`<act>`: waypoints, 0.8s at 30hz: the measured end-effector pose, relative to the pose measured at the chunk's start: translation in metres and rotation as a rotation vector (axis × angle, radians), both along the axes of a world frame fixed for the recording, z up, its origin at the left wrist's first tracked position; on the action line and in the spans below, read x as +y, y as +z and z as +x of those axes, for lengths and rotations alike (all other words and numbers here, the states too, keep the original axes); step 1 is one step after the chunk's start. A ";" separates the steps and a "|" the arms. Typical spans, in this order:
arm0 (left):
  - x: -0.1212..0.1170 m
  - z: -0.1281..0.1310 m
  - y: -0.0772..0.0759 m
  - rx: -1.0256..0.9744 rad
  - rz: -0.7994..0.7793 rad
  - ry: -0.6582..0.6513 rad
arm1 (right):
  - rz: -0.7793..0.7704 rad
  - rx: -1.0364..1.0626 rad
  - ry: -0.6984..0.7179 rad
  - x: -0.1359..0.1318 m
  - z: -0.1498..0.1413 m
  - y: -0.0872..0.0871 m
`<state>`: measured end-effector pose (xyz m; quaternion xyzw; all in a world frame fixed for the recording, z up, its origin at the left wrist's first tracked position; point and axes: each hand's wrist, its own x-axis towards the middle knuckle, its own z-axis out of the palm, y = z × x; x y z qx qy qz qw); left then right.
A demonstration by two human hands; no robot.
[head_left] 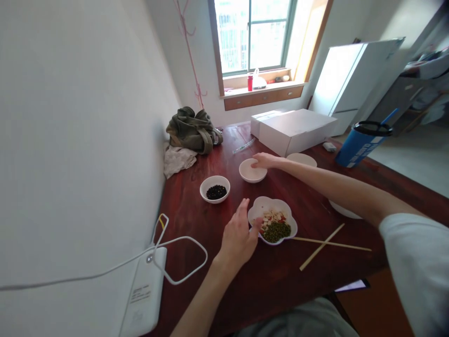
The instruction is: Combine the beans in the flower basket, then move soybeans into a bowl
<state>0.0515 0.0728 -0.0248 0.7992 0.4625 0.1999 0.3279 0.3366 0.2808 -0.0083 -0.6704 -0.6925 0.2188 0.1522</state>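
Note:
My right hand point(267, 160) reaches across to a small white bowl point(253, 177), its fingers closed over the bowl's right rim and dipping inside. My left hand point(239, 235) is open beside the flower-shaped white bowl point(268, 204), with fingers stretched out and the thumb at its left rim; whether it presses on the rim I cannot tell. Green beans point(277, 231) and pale flat pieces point(272, 217) with bits of red lie in that flower-shaped bowl. Farther left stands a round white bowl point(204, 188) holding black beans point(216, 192).
Two crossed chopsticks point(321, 246) lie right of the flower-shaped bowl. White plates point(302, 159) are partly behind my right arm. Around the table stand a white box point(298, 128), a blue cup point(361, 145) with a straw, a green bag point(191, 128) and a white power strip point(145, 295) with cable.

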 end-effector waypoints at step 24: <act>0.030 -0.010 -0.003 -0.159 -0.054 0.044 | 0.055 -0.026 0.476 -0.005 -0.146 0.025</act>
